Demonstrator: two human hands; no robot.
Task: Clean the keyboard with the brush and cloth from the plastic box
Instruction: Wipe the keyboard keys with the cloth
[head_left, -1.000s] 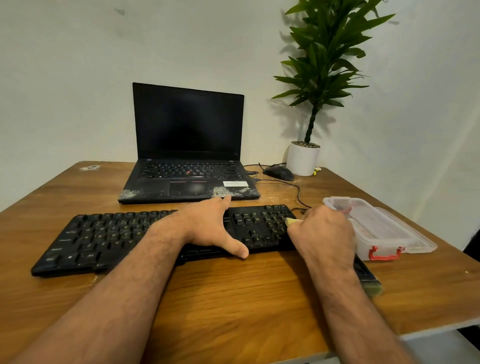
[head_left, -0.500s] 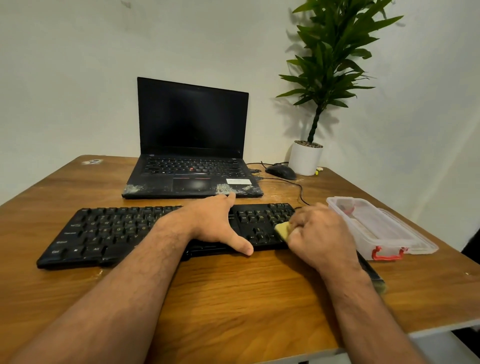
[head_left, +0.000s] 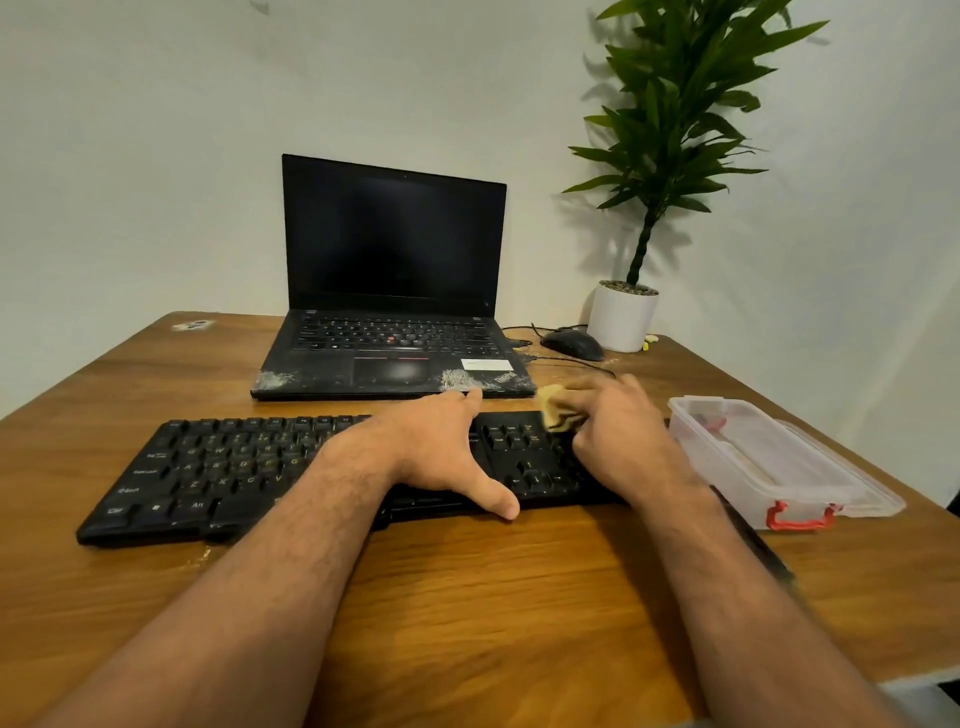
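The right hand (head_left: 618, 436) pinches the yellow cloth (head_left: 555, 413) at the keyboard's (head_left: 234, 467) far right; unwiped keys stretch leftward under the spread left hand (head_left: 441, 457).

Table (head_left: 467, 597): wood with visible grain, smooth with a slight sheen. Keyboard (head_left: 234, 467): matt black plastic. Cloth (head_left: 553, 413): soft yellowish fabric, crumpled. Box (head_left: 769, 462): clear glossy plastic with a red plastic clasp. Laptop (head_left: 389, 312): matt black casing, palm rest scuffed pale. Pot (head_left: 621, 317): smooth white.
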